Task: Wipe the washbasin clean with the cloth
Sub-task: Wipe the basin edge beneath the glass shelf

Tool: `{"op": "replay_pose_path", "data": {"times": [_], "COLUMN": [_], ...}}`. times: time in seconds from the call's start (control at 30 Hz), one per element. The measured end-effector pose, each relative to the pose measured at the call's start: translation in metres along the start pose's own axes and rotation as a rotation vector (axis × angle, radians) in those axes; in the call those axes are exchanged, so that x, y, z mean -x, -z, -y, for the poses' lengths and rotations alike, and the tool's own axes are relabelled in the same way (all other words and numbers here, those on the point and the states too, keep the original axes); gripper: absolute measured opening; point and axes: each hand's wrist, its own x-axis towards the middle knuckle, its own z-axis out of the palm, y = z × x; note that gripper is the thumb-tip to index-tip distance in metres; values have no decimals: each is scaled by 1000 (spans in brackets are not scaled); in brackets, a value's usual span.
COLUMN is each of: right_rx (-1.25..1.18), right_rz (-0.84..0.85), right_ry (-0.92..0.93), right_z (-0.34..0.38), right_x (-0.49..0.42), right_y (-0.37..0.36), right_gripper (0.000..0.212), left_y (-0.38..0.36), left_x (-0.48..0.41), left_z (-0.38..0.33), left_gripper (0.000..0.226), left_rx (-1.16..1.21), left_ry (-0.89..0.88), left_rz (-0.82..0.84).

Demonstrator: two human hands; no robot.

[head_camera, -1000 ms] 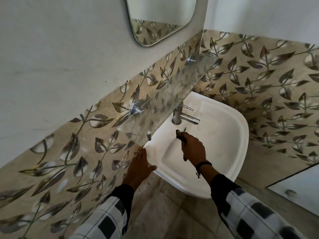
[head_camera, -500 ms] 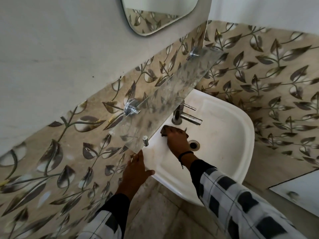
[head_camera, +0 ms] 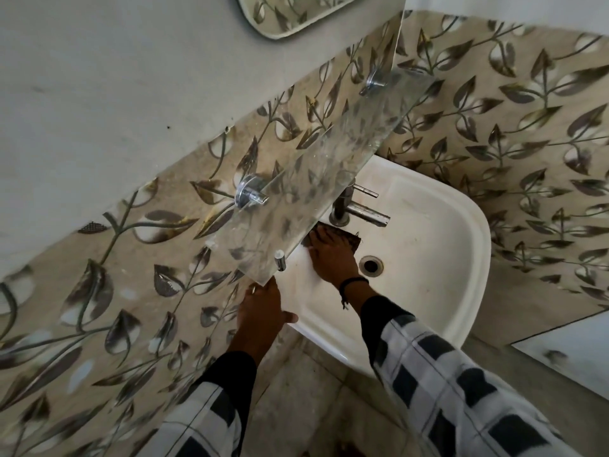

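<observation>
Right hand (head_camera: 331,255) pressed flat on the cloth (head_camera: 350,239) mid-frame, left hand (head_camera: 260,311) resting open-fingered on the washbasin (head_camera: 461,291) rim, so knuckles could easily clip that glass shelf (head_camera: 313,179) right above.

One view only, worn on the head, wide-angle: we're looking steeply down onto the washbasin (head_camera: 428,275), close in, frame tilted so the tiled wall (head_camera: 131,308) runs diagonally, the glass shelf (head_camera: 313,179) cutting across the middle, floor (head_camera: 296,407) at the bottom edge.
</observation>
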Motion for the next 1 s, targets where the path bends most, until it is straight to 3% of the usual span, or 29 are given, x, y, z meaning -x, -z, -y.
{"op": "replay_pose_path", "data": {"times": [0.17,0.27,0.33,0.43,0.6,0.8,1.0], "right_rx": [63,83,75,25,116,24,-4], "right_rz": [-84,-59,-12,-96,-110,-26,27], "right_ry": [113,3,-91,-158,15,-30,11], "right_z": [-4,-11,-7,8,-1,-17,-20], "right_x": [12,-9,-18,-8,20,-16,-17], "right_y": [-10,6,8,-2,-6,-22,-29], "right_gripper": [59,65,56,57,52,73,75], "left_y": [3,2,2,2,2,-2,-5], "left_x": [-2,-2,-2,0,-1,-2,-3], "left_z": [0,0,0,-1,-2,-3,-5], "left_gripper": [107,105,101,100,94,101,103], "left_rx": [-52,-53,-56,-44,-49,-86,-48], "left_ry": [9,12,10,20,6,21,41], "left_rz": [19,12,-2,1,1,12,31]}}
